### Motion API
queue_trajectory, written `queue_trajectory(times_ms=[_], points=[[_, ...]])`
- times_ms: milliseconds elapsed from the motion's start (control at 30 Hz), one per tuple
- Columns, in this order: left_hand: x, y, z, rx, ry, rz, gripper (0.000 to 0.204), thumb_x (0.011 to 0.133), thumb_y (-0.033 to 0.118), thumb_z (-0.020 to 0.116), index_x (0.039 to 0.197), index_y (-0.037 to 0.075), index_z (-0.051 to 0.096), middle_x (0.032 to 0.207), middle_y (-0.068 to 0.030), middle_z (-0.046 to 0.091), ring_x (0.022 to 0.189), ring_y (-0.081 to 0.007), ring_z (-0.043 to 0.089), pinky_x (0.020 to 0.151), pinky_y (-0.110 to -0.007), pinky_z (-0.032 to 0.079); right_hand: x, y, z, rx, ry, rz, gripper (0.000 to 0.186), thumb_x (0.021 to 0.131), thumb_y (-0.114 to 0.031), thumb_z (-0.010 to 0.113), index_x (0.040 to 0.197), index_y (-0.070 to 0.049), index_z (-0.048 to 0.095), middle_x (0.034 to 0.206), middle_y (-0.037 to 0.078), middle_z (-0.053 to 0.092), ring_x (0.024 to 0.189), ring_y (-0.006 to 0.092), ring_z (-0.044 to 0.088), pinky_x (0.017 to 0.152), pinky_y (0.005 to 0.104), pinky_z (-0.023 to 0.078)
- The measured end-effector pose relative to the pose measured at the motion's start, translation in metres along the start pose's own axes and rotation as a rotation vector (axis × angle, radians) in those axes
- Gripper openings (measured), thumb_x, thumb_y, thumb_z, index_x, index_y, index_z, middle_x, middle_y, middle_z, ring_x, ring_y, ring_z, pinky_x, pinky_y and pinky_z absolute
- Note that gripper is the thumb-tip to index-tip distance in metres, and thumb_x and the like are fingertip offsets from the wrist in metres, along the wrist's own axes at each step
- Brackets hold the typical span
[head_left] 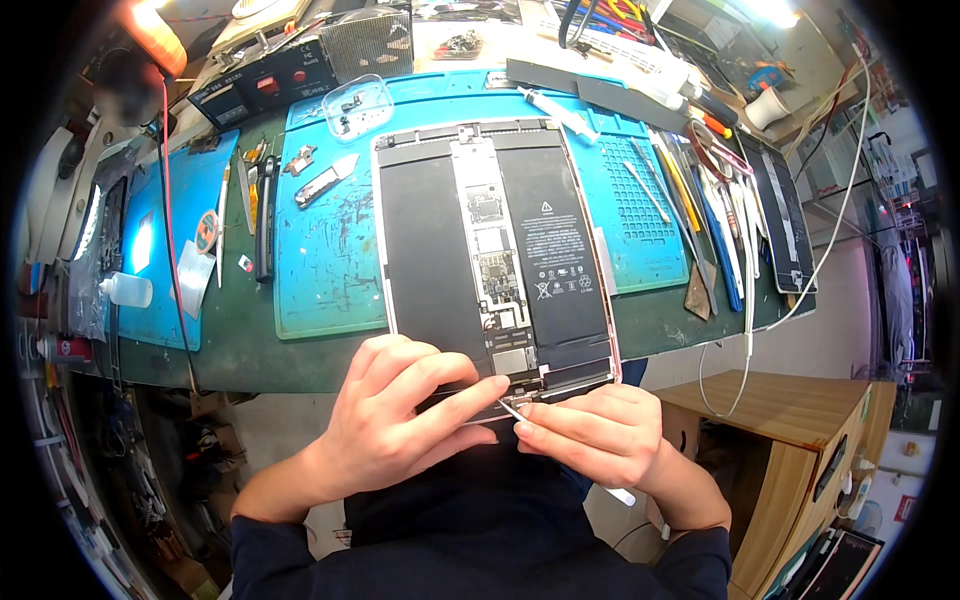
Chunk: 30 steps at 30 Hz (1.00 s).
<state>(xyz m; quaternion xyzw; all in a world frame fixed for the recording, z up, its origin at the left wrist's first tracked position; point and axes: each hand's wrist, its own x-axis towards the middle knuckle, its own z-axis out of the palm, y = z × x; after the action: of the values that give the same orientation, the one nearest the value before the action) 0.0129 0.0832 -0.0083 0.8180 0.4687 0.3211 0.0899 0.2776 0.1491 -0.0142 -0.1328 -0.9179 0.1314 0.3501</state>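
Note:
An opened tablet (430,240) lies in front of me, its black battery panels (560,190) and a central strip of circuit board (497,275) exposed. Its near edge reaches past the bench towards me. My left hand (395,420) is open over the lower left corner, index fingertip touching the parts at the near edge, thumb apart below it. My right hand (600,435) pinches a thin, pointed tool (511,410) whose tip meets that same edge by the left fingertip. What kind of tool it is I cannot make out; fingers cover most of it.
Beneath the tablet is a blue work mat (330,290) on a green bench. A clear box of small parts (358,107) and a syringe (560,115) stand behind. Several hand tools (715,220) lie right, beside another tablet (780,220). A white cable (748,310) hangs over the edge.

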Motion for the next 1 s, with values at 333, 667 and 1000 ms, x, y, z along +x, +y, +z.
queue_trajectory(times_ms=[333, 667, 1000], points=[[0.000, -0.007, -0.003, 0.018, -0.020, 0.078, 0.042, 0.079, 0.033, 0.089, 0.115, 0.015, 0.080, 0.116, 0.0024, 0.070, 0.105, -0.0178, 0.065, 0.095, -0.038, 0.050, -0.003, 0.002, 0.003, -0.011, 0.019, -0.025, 0.026, 0.080, -0.015, 0.088, 0.105, -0.008, 0.084, 0.106, 0.003, 0.081, 0.082, 0.0118, 0.076, 0.067, 0.0230, 0.057], [-0.003, -0.015, -0.001, 0.076, 0.020, 0.199, 0.040, 0.082, 0.033, 0.089, 0.116, 0.012, 0.080, 0.116, -0.0002, 0.071, 0.101, -0.0171, 0.067, 0.093, -0.037, 0.055, -0.013, 0.003, 0.001, 0.095, 0.086, 0.041, 0.023, 0.094, -0.023, 0.083, 0.111, -0.008, 0.078, 0.113, 0.010, 0.082, 0.085, 0.0173, 0.076, 0.067, 0.0266, 0.058], [-0.002, -0.011, 0.003, 0.142, 0.017, 0.189, 0.045, 0.087, 0.035, 0.084, 0.128, 0.017, 0.079, 0.116, 0.0023, 0.067, 0.100, -0.0158, 0.062, 0.094, -0.037, 0.052, -0.011, 0.001, 0.008, 0.109, 0.110, -0.008, 0.037, 0.101, -0.043, 0.073, 0.116, -0.010, 0.082, 0.108, 0.008, 0.078, 0.086, 0.0180, 0.069, 0.065, 0.0293, 0.054]])
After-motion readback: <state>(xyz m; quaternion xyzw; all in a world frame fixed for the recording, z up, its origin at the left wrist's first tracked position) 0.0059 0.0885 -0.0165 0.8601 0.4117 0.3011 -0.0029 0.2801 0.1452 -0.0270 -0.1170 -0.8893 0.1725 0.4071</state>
